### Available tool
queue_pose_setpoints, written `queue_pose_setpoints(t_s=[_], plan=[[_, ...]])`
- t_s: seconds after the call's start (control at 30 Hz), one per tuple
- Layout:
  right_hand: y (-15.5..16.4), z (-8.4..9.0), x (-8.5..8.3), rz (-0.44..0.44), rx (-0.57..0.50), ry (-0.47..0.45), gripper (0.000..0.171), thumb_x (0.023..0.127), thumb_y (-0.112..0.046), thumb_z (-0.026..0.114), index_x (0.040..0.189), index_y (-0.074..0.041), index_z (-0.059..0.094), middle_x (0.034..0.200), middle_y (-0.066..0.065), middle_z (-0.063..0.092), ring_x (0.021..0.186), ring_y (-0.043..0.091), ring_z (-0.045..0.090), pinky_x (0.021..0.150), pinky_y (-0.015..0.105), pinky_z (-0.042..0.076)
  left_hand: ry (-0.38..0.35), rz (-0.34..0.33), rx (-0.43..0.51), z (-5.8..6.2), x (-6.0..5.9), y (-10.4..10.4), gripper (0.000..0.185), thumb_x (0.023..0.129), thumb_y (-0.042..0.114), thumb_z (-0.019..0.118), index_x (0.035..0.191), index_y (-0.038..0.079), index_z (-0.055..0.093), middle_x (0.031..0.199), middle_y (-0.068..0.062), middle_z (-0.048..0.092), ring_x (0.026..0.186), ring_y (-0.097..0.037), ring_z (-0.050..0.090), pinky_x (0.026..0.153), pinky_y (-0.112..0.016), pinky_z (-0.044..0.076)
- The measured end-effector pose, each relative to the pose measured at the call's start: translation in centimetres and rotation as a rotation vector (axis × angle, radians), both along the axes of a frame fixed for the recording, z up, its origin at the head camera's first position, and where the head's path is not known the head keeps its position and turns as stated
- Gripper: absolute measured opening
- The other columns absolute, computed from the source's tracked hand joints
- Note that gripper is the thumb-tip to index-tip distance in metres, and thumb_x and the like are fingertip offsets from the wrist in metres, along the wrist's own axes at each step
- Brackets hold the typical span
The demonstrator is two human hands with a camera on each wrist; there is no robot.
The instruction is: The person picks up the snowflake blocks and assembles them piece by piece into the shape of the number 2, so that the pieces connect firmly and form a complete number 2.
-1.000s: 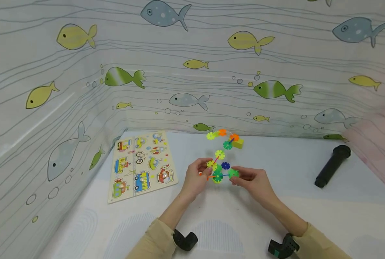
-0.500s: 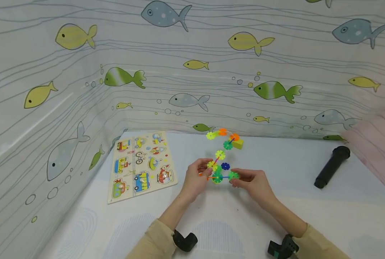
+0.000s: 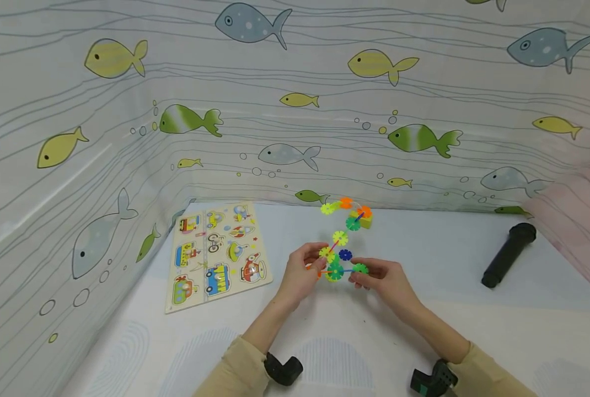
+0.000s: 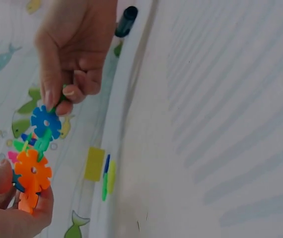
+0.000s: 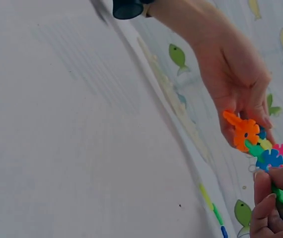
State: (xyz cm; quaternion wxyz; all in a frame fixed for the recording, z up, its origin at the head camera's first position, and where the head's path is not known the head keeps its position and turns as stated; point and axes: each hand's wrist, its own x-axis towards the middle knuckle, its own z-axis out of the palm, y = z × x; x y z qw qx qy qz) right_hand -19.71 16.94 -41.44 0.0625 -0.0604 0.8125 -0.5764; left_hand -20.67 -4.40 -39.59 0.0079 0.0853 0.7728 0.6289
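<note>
1. Two hands: one left hand [image 3: 302, 273], one right hand [image 3: 386, 282], each pinching the same toy
2. One chain of snowflake discs [image 3: 342, 242] joined together; about nine or ten discs show in the head view, the exact count is hard to tell where they overlap
3. One yellow block [image 3: 366, 221] behind the chain's far end
4. One wooden vehicle puzzle board [image 3: 216, 251], with nine pictures on it
5. One black cylinder [image 3: 508, 253] lying on the table's right side
6. Two wrist-worn cameras, one on each forearm: left [image 3: 282, 368] and right [image 3: 431, 379]
7. One table [image 3: 424, 331]
</note>
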Motion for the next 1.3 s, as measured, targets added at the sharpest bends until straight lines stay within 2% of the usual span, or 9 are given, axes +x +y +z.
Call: queue_pose_setpoints(t_s=[0.2,0.43,0.63,0.97,1.13,1.3], plan=[[0.14,-0.27,-0.33,0.02,-0.055,0.016,0.037,0.096,-0.018,0.067,0.127,0.001,0.065,0.099,0.017,0.076,0.084,0.026,0.07,0.074,0.026,0.057,0.002,0.004,0.0,-0.09,-0.19,-0.24,0.031,0.099,0.003,0.056,0.13,0.003,0.062,0.113,-0.013,0.063,0.103,-0.023,0.062,0.082,-0.022,0.054],[0.52,-0.23,-0.56,0.065,-0.068,0.02,0.038,0.1,-0.021,0.062,0.13,0.003,0.063,0.091,0.011,0.075,0.075,0.016,0.066,0.072,0.023,0.056,0.022,-0.027,-0.015,-0.18,-0.13,-0.24,0.031,0.099,0.002,0.057,0.13,0.001,0.062,0.114,-0.015,0.063,0.104,-0.025,0.059,0.082,-0.021,0.053],[0.52,-0.01,-0.37,0.102,-0.07,0.018,0.036,0.101,-0.019,0.06,0.127,0.006,0.063,0.087,0.012,0.072,0.072,0.017,0.063,0.072,0.026,0.057,0.014,-0.022,-0.022,-0.23,-0.12,-0.15,0.031,0.098,0.002,0.057,0.128,0.003,0.063,0.114,-0.013,0.063,0.104,-0.024,0.059,0.086,-0.025,0.053],[-0.05,0.06,-0.29,0.059,-0.063,-0.04,0.034,0.102,-0.016,0.058,0.126,0.008,0.062,0.085,0.01,0.07,0.07,0.016,0.06,0.069,0.023,0.056,0.003,-0.022,-0.006,0.07,0.06,-0.1,0.03,0.099,0.002,0.056,0.128,0.002,0.063,0.117,-0.014,0.063,0.104,-0.024,0.062,0.087,-0.029,0.056],[0.02,-0.05,-0.4,0.06,-0.131,-0.094,0.037,0.102,-0.017,0.058,0.128,0.009,0.06,0.086,0.009,0.07,0.071,0.015,0.06,0.069,0.022,0.056,0.013,-0.01,-0.037,0.31,0.2,0.02,0.03,0.098,0.003,0.058,0.128,0.002,0.063,0.116,-0.013,0.064,0.104,-0.024,0.059,0.088,-0.032,0.055],[0.05,-0.16,-0.33,0.054,-0.174,-0.11,0.038,0.102,-0.016,0.058,0.128,0.011,0.059,0.085,0.008,0.07,0.07,0.014,0.06,0.068,0.023,0.056,0.005,-0.01,-0.051,0.25,0.25,0.12,0.031,0.098,0.003,0.059,0.128,0.003,0.063,0.118,-0.012,0.064,0.104,-0.024,0.059,0.09,-0.033,0.055]])
